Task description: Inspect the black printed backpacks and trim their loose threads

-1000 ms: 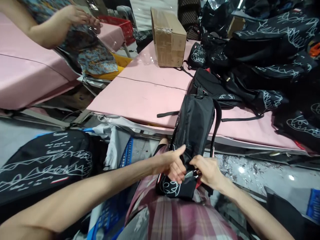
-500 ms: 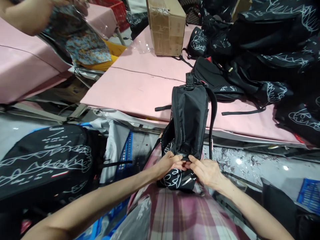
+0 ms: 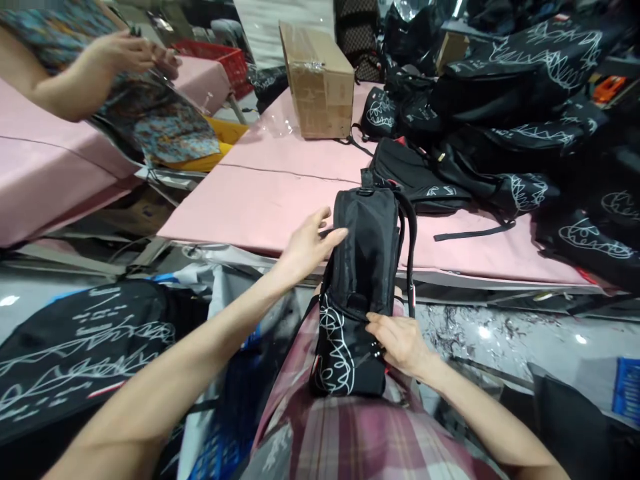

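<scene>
A small black backpack (image 3: 369,253) with white scribble print stands upright on my lap, leaning against the table edge. My right hand (image 3: 403,343) pinches the edge of its opening, low on the side facing me. My left hand (image 3: 313,247) is at the bag's upper left side, thumb and fingers apart, holding nothing. Whether its fingertips touch the fabric I cannot tell. A black strap (image 3: 412,253) hangs down the bag's right side.
Black backpacks (image 3: 510,133) pile up at the right of the pink table (image 3: 280,200). A cardboard box (image 3: 325,100) stands toward the back. Another person's hand (image 3: 125,53) shows at upper left. A large printed black bag (image 3: 90,340) lies at my left.
My left hand has let go of the lower opening and moved up and left along the bag. My right hand stays low at the opening's edge. The view has tilted up slightly.
</scene>
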A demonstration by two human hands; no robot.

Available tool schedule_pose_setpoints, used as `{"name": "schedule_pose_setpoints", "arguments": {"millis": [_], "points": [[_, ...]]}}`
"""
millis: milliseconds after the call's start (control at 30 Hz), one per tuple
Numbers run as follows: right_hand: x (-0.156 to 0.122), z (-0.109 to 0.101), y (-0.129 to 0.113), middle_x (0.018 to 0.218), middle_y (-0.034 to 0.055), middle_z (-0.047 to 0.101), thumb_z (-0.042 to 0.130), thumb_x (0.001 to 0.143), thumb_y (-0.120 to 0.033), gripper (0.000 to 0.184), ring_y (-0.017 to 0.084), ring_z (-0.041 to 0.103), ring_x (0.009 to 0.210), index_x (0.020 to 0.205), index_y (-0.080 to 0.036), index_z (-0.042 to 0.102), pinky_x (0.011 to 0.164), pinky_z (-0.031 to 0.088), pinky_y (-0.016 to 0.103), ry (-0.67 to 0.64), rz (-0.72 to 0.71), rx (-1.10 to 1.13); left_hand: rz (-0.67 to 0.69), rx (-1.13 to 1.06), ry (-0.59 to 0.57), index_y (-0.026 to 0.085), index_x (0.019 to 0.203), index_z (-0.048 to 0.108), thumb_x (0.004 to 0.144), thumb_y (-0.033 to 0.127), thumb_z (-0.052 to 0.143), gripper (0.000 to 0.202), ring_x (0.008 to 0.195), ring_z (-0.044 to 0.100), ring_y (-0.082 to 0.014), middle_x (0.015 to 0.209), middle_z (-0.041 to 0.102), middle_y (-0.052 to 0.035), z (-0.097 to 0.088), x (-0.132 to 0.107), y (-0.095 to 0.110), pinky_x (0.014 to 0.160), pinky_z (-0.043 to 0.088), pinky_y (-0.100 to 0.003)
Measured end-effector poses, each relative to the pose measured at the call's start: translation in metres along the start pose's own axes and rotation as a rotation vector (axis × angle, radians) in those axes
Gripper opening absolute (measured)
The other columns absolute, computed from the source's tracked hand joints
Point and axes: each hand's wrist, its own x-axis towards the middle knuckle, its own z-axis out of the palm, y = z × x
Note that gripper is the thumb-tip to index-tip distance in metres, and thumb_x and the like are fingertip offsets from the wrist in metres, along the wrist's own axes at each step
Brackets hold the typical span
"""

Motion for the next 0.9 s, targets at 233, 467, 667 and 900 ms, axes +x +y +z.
{"name": "schedule_pose_setpoints", "arguments": {"millis": [233, 467, 667, 900], "points": [[0.007, -0.01, 0.004, 0.08, 0.0038, 0.065, 0.036, 0.072, -0.004, 0.035, 0.014, 0.063, 0.071, 0.097, -0.019, 0.055, 0.057, 0.048, 0.023, 0.227, 0.262, 0.311, -0.009, 0.004, 0.191, 0.011, 0.098, 0.063, 0.072, 0.033, 0.062, 0.034, 0.091, 0.061, -0.0237, 0.097, 0.068, -0.01, 0.045, 0.037, -0.014, 0.08, 0.047, -0.033], [0.037, -0.05, -0.006, 0.069, -0.0002, 0.065, 0.045, 0.079, -0.007, 0.039, 0.012, 0.061, 0.057, 0.114, -0.022, 0.051, 0.055, 0.046, 0.024, 0.318, 0.046, 0.338, 0.467, -0.037, 0.402, 0.016, 0.088, 0.064, 0.079, 0.036, 0.058, 0.023, 0.077, 0.056, -0.0149, 0.082, 0.062, -0.0001, 0.003, -0.032, 0.087, 0.071, 0.045, -0.024], [0.063, -0.056, 0.009, 0.078, 0.0036, 0.067, 0.046, 0.086, -0.016, 0.019, 0.014, 0.063, 0.066, 0.099, -0.02, 0.059, 0.059, 0.05, 0.023, 0.379, 0.192, 0.343, 0.54, 0.118, 0.573, 0.017, 0.079, 0.06, 0.081, 0.023, 0.055, 0.008, 0.067, 0.051, -0.0123, 0.073, 0.056, 0.001, 0.003, -0.032, 0.054, 0.061, 0.042, -0.022], [0.122, -0.121, 0.044, 0.087, 0.0059, 0.061, 0.054, 0.085, -0.029, 0.022, 0.017, 0.06, 0.077, 0.105, -0.022, 0.06, 0.07, 0.049, 0.029, 0.627, 0.283, -0.039, 0.578, 0.116, 0.462, 0.018, 0.076, 0.059, 0.085, 0.025, 0.052, 0.013, 0.069, 0.054, -0.0133, 0.074, 0.055, -0.0013, 0.029, -0.013, 0.028, 0.065, 0.043, -0.023]]}}
